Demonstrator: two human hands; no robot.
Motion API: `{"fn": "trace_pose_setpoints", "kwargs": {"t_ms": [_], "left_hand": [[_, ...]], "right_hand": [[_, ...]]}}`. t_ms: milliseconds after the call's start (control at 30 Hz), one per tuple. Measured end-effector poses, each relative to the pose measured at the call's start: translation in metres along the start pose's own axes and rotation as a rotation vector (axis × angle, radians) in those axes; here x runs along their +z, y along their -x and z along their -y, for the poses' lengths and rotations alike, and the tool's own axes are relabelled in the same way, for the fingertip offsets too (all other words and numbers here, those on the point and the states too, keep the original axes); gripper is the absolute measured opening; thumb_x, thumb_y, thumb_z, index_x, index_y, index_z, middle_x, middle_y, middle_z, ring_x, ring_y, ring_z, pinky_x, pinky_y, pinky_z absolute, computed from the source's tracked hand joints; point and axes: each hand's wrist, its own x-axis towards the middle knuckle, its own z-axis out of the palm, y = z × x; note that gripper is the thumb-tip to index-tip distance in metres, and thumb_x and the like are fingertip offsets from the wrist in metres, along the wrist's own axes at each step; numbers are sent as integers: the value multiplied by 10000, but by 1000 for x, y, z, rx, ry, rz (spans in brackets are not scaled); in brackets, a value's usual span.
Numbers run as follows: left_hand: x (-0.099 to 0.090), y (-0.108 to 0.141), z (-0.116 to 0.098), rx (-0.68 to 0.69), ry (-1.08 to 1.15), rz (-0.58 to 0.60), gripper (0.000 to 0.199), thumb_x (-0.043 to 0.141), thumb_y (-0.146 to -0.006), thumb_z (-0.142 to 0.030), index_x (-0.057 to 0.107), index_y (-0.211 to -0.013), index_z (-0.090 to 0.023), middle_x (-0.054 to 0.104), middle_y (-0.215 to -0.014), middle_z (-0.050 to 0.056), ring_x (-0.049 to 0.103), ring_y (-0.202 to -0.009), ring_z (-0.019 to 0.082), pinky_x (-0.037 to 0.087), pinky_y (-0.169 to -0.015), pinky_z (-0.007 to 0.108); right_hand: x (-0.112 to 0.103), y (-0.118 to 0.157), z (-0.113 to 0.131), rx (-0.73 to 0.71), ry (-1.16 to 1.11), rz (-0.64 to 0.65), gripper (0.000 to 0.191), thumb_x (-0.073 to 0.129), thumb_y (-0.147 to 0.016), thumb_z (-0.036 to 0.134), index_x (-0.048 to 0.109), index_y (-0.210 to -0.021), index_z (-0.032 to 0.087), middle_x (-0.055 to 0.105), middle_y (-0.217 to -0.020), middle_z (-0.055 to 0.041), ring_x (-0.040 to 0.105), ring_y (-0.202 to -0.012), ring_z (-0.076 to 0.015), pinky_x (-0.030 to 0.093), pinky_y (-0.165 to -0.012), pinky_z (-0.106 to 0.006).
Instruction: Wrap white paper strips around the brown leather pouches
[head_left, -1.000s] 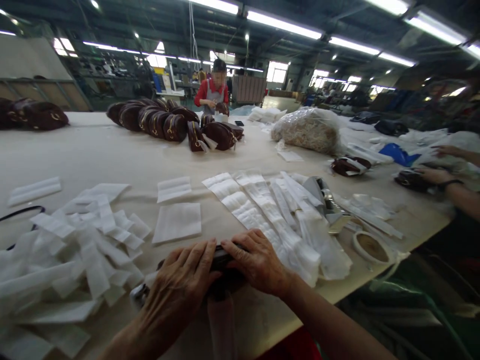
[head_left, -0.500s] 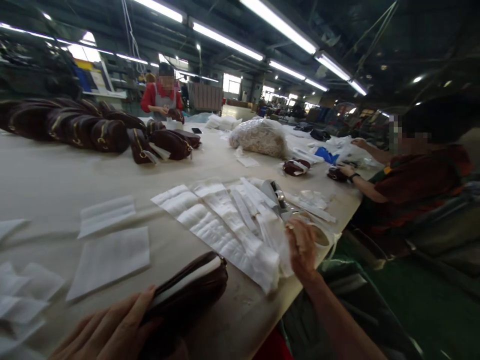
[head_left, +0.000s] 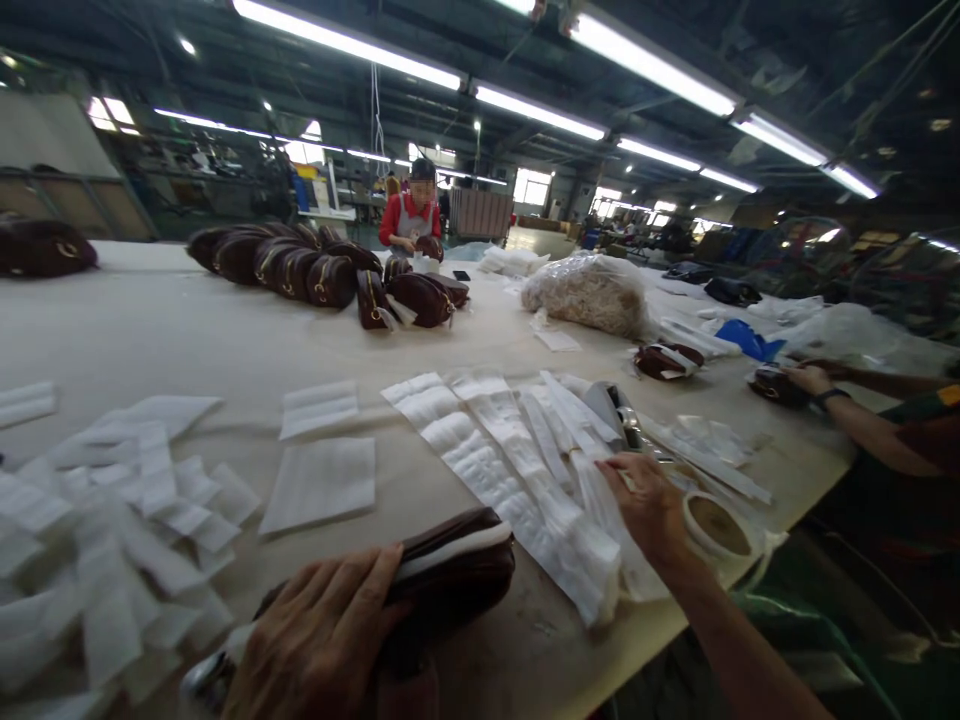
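Observation:
My left hand lies wrapped over a dark brown leather bag near the table's front edge. A white strip runs along the bag's top; a metal fitting shows near my wrist. My right hand is over the right side of a fan of white foam strips, its fingers curled and pressed together at the strips. What sits between the fingertips is too small to make out. Just beside that hand lies a roll of tape, with a metal dispenser behind the strips.
Loose white sheets and a heap of white pieces cover the left. Farther back are a row of brown bags, a plastic-wrapped bundle and another brown bag. Co-workers handle bags behind and at right.
The view has swung left, bringing more white pieces into sight. My right hand's fingers have curled in at the strips. My left hand still holds the bag.

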Motion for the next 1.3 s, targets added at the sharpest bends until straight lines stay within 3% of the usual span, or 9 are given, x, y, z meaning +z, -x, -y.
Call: {"fn": "trace_pose_setpoints", "kwargs": {"t_ms": [67,200,300,467,633,833,1000,1167,1300], "left_hand": [[0,1,-2,-13,-3,1,261,473,-935,-202,565,-1154,-94,671,-955,87,622,-835,184,460,-764,295],[-1,2,-5,-22,0,-4,257,472,-925,-171,561,-1144,-68,664,-961,106,613,-838,189,462,-755,305],[0,3,-5,-25,1,-4,275,452,-930,-195,561,-1139,-54,662,-955,116,612,-827,195,466,-743,315],[2,3,-5,-38,-13,-8,273,477,-899,-140,556,-1147,-60,670,-956,108,617,-831,191,475,-759,306],[3,4,-6,-64,9,-9,273,462,-913,-144,556,-1156,-64,667,-970,105,615,-838,194,471,-767,308],[7,4,-7,-82,10,-31,265,414,-952,-193,562,-1129,-65,660,-955,100,604,-825,194,458,-749,323],[6,2,-8,-114,34,-68,271,368,-966,-197,566,-1106,-76,657,-921,92,597,-779,192,445,-710,331],[-5,-10,-8,-121,76,-78,212,382,-949,-180,583,-888,-150,615,-736,43,555,-645,164,416,-597,284],[-7,-14,-8,-126,97,-114,245,380,-935,-171,570,-780,-170,601,-681,38,540,-590,161,412,-561,278]], "right_hand": [[34,-18,39,53,-51,200,384,452,-905,496,591,-719,191,631,-751,-72,589,-760,-197,461,-735,-313],[97,-51,80,154,-18,363,231,613,-830,395,611,-825,165,650,-906,-93,596,-882,-211,447,-753,-295],[127,-71,81,314,37,481,256,681,-781,323,621,-943,134,647,-996,-122,602,-948,-233,456,-746,-300],[142,-90,64,512,82,730,260,675,-814,373,627,-862,122,642,-820,-34,621,-755,-157,505,-691,-301],[134,-95,58,529,47,770,240,558,-914,362,614,-982,138,633,-962,-39,618,-839,-148,528,-761,-327],[116,-102,82,389,-142,590,212,526,-927,299,635,-986,127,643,-1015,-76,607,-926,-174,495,-847,-369],[73,-94,147,104,-557,606,262,531,-900,336,700,-1010,168,694,-924,-38,631,-854,-158,501,-785,-273],[13,-71,194,-490,-1265,759,328,551,-896,450,730,-990,193,656,-870,-58,614,-824,-149,500,-736,-264],[-4,-64,202,-475,-1385,813,317,540,-907,432,724,-998,190,644,-874,-62,609,-822,-145,493,-726,-260]]}}
